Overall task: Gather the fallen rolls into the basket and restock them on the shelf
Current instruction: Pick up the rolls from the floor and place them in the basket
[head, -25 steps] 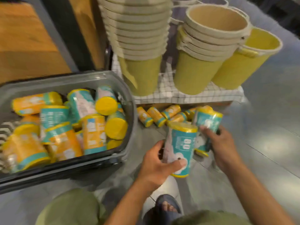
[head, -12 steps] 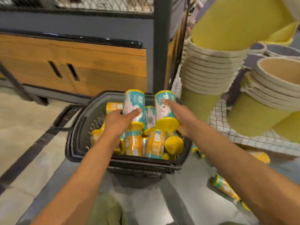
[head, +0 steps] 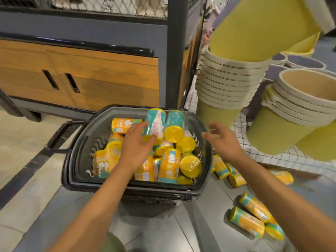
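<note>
Resting atop the full basket, left hand lay loosely spread against a teal roll | right hand spread, empty | fallen rolls littered floor beside stacked yellow buckets.

The basket at the centre of the frame is dark grey, almost black. The rolls inside it are orange with teal bands, white print and plain yellow ends; two teal rolls lie at the top of the heap. The fallen rolls at the lower right have the same orange, teal and yellow. At the upper right the buckets are yellow-green with cream rims. The shelf under them is white with a thin black grid. The cabinet at the upper left is orange-brown wood grain with black slots. The floor is beige and grey, crossed by a black stripe.
</note>
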### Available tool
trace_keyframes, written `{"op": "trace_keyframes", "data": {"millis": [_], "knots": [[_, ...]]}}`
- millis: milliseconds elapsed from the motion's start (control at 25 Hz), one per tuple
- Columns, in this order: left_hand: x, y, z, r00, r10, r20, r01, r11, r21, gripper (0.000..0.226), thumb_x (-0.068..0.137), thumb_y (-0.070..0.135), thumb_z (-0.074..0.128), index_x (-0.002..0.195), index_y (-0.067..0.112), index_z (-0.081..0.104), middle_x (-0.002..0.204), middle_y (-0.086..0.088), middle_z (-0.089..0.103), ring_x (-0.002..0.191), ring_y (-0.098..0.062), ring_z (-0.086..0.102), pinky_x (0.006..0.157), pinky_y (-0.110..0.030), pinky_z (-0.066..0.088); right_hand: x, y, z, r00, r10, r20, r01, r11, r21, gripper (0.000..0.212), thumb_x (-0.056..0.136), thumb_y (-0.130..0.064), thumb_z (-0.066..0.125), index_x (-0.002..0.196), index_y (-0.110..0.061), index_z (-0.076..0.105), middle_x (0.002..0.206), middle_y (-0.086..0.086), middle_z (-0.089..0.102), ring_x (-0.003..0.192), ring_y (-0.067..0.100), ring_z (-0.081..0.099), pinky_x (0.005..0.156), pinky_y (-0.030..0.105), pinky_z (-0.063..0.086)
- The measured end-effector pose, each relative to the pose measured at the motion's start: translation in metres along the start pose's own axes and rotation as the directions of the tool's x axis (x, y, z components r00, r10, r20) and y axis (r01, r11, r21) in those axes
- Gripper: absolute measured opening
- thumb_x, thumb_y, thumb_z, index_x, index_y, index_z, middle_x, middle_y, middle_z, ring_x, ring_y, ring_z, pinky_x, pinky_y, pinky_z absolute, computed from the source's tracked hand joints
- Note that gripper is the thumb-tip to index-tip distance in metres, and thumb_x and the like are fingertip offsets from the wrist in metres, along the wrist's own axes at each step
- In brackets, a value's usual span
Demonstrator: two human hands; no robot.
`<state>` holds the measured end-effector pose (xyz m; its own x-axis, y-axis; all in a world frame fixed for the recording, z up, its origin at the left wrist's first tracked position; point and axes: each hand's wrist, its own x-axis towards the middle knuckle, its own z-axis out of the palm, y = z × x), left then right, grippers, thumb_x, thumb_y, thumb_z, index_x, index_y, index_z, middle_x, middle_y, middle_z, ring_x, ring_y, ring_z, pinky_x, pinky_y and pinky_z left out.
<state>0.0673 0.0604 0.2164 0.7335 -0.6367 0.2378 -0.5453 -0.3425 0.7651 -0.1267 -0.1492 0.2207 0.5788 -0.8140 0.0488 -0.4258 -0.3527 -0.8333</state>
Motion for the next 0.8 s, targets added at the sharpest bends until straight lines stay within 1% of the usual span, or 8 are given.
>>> {"op": "trace_keyframes", "data": {"millis": [80, 160, 280, 360, 440, 520, 640, 800], "knots": [[-0.017, 0.029, 0.017, 0.985, 0.174, 0.009, -0.174, 0.984, -0.034, 0.048, 0.093, 0.035, 0.066, 0.136, 0.015, 0.059, 0.136, -0.001, 0.06, 0.129, -0.019, 0.054, 0.109, -0.034, 0.041, -0.028, 0.032, -0.045, 0.994, -0.044, -0.1, 0.044, 0.999, -0.01, 0.039, 0.092, -0.024, 0.075, 0.129, -0.018, 0.064, 0.122, 0.0, 0.065, 0.107, 0.015, 0.063, 0.085, 0.038, 0.056], [-0.034, 0.064, 0.05, 0.945, 0.315, 0.09, -0.309, 0.948, -0.076, 0.052, 0.09, 0.032, 0.066, 0.138, 0.012, 0.058, 0.139, -0.004, 0.058, 0.132, -0.02, 0.051, 0.114, -0.033, 0.038, -0.062, 0.069, -0.087, 0.977, -0.019, -0.213, 0.013, 0.999, -0.033, 0.036, 0.092, -0.018, 0.075, 0.128, -0.017, 0.065, 0.12, 0.002, 0.065, 0.109, 0.017, 0.065, 0.094, 0.04, 0.055], [-0.061, 0.109, 0.117, 0.853, 0.471, 0.225, -0.439, 0.881, -0.177, 0.053, 0.091, 0.03, 0.067, 0.14, 0.012, 0.056, 0.142, -0.004, 0.055, 0.134, -0.019, 0.048, 0.116, -0.025, 0.033, -0.118, 0.127, -0.137, 0.922, 0.11, -0.372, -0.138, 0.989, -0.048, 0.029, 0.093, -0.019, 0.073, 0.121, -0.026, 0.065, 0.115, -0.004, 0.066, 0.11, 0.019, 0.067, 0.095, 0.037, 0.054], [-0.086, 0.119, 0.168, 0.796, 0.524, 0.302, -0.462, 0.849, -0.256, 0.053, 0.09, 0.032, 0.065, 0.139, 0.012, 0.056, 0.142, -0.004, 0.055, 0.134, -0.018, 0.048, 0.116, -0.025, 0.033, -0.162, 0.167, -0.157, 0.861, 0.24, -0.448, -0.273, 0.962, -0.008, 0.029, 0.093, -0.019, 0.074, 0.113, -0.038, 0.064, 0.11, -0.011, 0.068, 0.108, 0.02, 0.068, 0.094, 0.037, 0.054], [-0.117, 0.11, 0.223, 0.751, 0.521, 0.406, -0.421, 0.851, -0.313, 0.055, 0.089, 0.036, 0.062, 0.139, 0.013, 0.057, 0.143, -0.003, 0.055, 0.135, -0.016, 0.047, 0.116, -0.022, 0.032, -0.204, 0.212, -0.164, 0.792, 0.351, -0.5, -0.393, 0.919, 0.023, 0.03, 0.092, -0.017, 0.075, 0.109, -0.039, 0.064, 0.109, -0.013, 0.068, 0.106, 0.023, 0.069, 0.095, 0.041, 0.054], [-0.143, 0.084, 0.275, 0.701, 0.467, 0.538, -0.367, 0.884, -0.29, 0.056, 0.088, 0.036, 0.065, 0.138, 0.013, 0.058, 0.143, -0.003, 0.055, 0.134, -0.019, 0.049, 0.114, -0.025, 0.036, -0.233, 0.256, -0.154, 0.767, 0.413, -0.491, -0.471, 0.882, 0.006, 0.03, 0.09, -0.014, 0.076, 0.116, -0.027, 0.066, 0.113, -0.003, 0.069, 0.106, 0.025, 0.068, 0.096, 0.047, 0.055], [-0.171, 0.03, 0.351, 0.621, 0.36, 0.696, -0.347, 0.923, -0.168, 0.061, 0.082, 0.034, 0.072, 0.138, 0.012, 0.058, 0.141, -0.003, 0.056, 0.131, -0.024, 0.052, 0.108, -0.037, 0.045, -0.238, 0.312, -0.123, 0.812, 0.43, -0.394, -0.493, 0.867, -0.069, 0.038, 0.088, -0.016, 0.079, 0.124, -0.016, 0.065, 0.12, 0.001, 0.069, 0.109, 0.019, 0.066, 0.096, 0.046, 0.054], [-0.181, -0.021, 0.432, 0.54, 0.291, 0.789, -0.393, 0.917, -0.069, 0.076, 0.075, 0.035, 0.081, 0.142, 0.013, 0.053, 0.146, -0.004, 0.051, 0.13, -0.026, 0.049, 0.106, -0.035, 0.044, -0.184, 0.371, -0.088, 0.882, 0.395, -0.256, -0.449, 0.87, -0.203, 0.05, 0.087, -0.021, 0.081, 0.132, -0.012, 0.063, 0.131, 0.007, 0.066, 0.119, 0.026, 0.063, 0.101, 0.041, 0.049]]}}
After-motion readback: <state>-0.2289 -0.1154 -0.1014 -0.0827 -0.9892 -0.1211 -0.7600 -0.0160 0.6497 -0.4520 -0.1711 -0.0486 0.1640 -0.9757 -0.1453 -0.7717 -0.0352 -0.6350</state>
